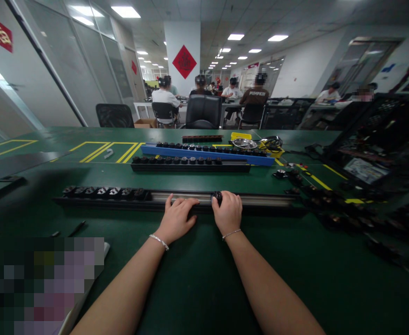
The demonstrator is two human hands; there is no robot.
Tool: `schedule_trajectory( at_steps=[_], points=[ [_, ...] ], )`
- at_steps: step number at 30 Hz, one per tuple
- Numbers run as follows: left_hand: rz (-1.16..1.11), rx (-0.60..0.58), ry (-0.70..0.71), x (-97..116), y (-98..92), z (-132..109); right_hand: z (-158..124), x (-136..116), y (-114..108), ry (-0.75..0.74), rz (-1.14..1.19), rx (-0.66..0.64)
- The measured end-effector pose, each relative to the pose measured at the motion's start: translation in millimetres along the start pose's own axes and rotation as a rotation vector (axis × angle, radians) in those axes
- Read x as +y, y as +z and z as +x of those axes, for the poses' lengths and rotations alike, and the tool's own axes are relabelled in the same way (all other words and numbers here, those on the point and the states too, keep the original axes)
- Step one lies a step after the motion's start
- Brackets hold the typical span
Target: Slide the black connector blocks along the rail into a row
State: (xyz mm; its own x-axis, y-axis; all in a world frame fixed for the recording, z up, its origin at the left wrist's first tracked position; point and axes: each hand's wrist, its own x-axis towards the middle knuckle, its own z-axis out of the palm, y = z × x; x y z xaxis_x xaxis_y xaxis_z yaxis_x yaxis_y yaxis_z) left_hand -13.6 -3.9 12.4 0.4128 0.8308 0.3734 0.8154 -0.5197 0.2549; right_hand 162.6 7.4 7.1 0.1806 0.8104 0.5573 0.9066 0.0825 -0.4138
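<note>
A long black track rail [277,201] lies across the green table in front of me. Several black track modules [113,191] sit in a row in its left part. My right hand [229,210] is closed round a small black round module [217,196], which is at the rail's channel right of the middle. Whether that module is seated in the channel cannot be made out. My left hand [179,217] rests with spread fingers on the rail's bare channel and front edge, left of the module, holding nothing.
Behind lie another black rail [190,167] and a blue rail [204,154], both carrying black modules. A metal dish [245,144] stands at the back. Loose black parts [347,204] are scattered on the right. A dark pen-like tool [77,228] lies at the left. Seated people work beyond.
</note>
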Motion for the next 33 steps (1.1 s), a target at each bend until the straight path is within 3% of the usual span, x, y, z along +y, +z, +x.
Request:
schedule_trajectory(
  at_steps=[18,33],
  points=[
    [0.002,0.016,0.002,1,-0.4,0,0,4,0,0.042,-0.024,0.02],
    [0.005,0.007,-0.003,2,-1.5,0,1,13,-4,-0.017,-0.039,-0.031]
  ],
)
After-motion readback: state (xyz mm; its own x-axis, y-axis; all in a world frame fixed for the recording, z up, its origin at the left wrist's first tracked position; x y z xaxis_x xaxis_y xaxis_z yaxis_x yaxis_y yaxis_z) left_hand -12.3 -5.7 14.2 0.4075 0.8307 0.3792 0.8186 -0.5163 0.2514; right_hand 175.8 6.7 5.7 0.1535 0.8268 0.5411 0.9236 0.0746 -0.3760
